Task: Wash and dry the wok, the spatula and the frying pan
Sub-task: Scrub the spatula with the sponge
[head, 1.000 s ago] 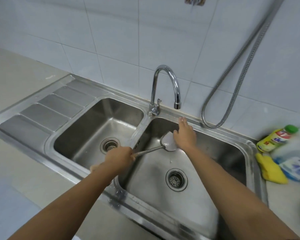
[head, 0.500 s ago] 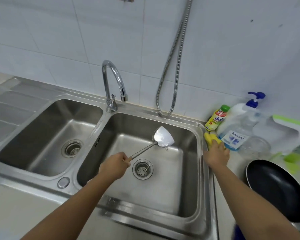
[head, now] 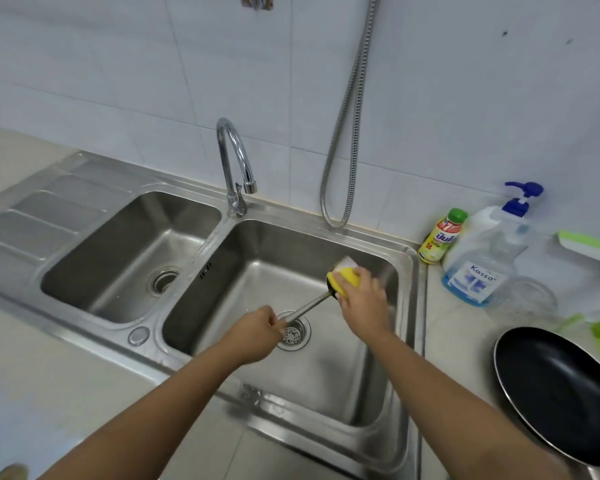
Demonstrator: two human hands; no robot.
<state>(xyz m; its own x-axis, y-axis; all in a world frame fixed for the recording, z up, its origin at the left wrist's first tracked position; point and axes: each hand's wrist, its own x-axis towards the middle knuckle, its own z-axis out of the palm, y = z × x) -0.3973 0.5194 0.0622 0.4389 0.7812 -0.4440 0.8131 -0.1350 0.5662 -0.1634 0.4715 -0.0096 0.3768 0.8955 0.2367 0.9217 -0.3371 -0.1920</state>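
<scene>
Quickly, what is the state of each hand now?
Left hand: holds the long steel spatula by its handle.
Right hand: holds the yellow sponge against the spatula's blade.

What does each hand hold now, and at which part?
The left hand grips the spatula by the end of its handle. The right hand holds the yellow sponge, pressed against the spatula's blade.

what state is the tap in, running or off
Off, as far as shows: no stream falls from the faucet spout into the right basin, where the right hand holds a sponge on the spatula.
</scene>
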